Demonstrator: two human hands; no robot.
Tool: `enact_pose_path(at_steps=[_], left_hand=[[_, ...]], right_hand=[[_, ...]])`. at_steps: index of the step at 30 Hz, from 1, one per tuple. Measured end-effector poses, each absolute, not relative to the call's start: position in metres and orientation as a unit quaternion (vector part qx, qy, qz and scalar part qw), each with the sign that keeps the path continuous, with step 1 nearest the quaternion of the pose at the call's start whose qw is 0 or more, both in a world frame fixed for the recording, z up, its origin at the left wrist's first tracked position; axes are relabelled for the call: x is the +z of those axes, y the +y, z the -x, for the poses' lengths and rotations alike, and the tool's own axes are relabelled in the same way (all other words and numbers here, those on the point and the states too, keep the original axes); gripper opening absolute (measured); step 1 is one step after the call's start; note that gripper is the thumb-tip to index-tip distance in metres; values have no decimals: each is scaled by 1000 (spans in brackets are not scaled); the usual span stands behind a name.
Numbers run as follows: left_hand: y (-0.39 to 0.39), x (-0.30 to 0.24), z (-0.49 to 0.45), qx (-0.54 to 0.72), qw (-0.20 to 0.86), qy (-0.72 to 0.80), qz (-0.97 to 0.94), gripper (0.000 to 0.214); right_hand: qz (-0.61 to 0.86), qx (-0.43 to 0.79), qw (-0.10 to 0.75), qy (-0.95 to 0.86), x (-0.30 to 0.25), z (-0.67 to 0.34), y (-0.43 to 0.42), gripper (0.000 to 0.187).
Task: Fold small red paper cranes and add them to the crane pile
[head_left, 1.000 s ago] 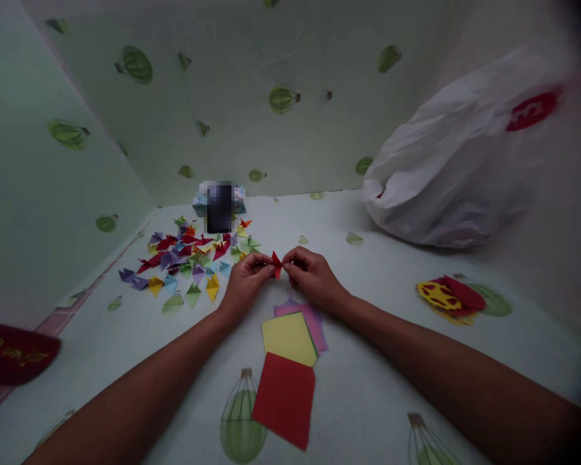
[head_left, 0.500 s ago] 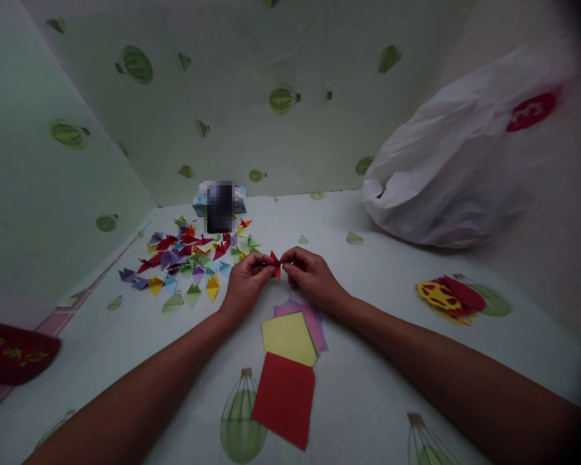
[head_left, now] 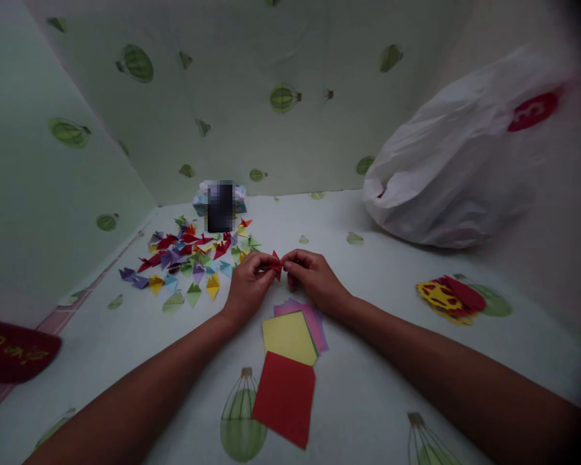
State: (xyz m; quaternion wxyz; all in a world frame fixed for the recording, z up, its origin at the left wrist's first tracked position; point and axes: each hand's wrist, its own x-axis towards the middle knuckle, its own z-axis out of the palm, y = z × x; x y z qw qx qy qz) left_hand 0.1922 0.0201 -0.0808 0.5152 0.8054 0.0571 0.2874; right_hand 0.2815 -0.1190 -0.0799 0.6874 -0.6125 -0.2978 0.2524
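Between my fingertips, near the middle of the view, is a small red folded paper crane (head_left: 276, 263), its pointed tip sticking up. My left hand (head_left: 252, 279) pinches it from the left. From the right, my right hand (head_left: 314, 276) has thumb and forefinger closed at its edge. Below the hands lie square sheets of paper: a red sheet (head_left: 285, 399) nearest me, a yellow sheet (head_left: 289, 336) overlapping it, and pink-purple sheets (head_left: 311, 324) behind. Many small folded paper cranes (head_left: 186, 258) in several colours are spread to the left of my left hand.
A tissue box (head_left: 241, 199) with a blurred dark object (head_left: 219, 210) before it stands at the back. A white plastic bag (head_left: 436, 174) fills the back right. Yellow and red cut-outs (head_left: 448, 300) lie at right, a dark red object with yellow writing (head_left: 17, 352) at far left.
The red crane has turned slightly between my fingers, and my fingers have shifted a little. The sheets and the other cranes have stayed where they were.
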Motion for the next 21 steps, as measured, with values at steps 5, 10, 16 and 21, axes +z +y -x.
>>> enact_pose_path(at_steps=[5,10,16,21], left_hand=[[20,-81,-191,308,477,47,-822,21],[19,-78,-190,326,446,32,-833,21],[19,-76,-190,329,477,48,-813,17],[21,-78,-193,290,589,95,-748,11]], right_hand=[[594,271,704,-279,-78,-279,-120,14],[590,273,710,-271,-78,-279,-120,13],[594,262,708,-279,-79,-280,-120,12],[619,231,686,-305,-82,-281,-119,12]])
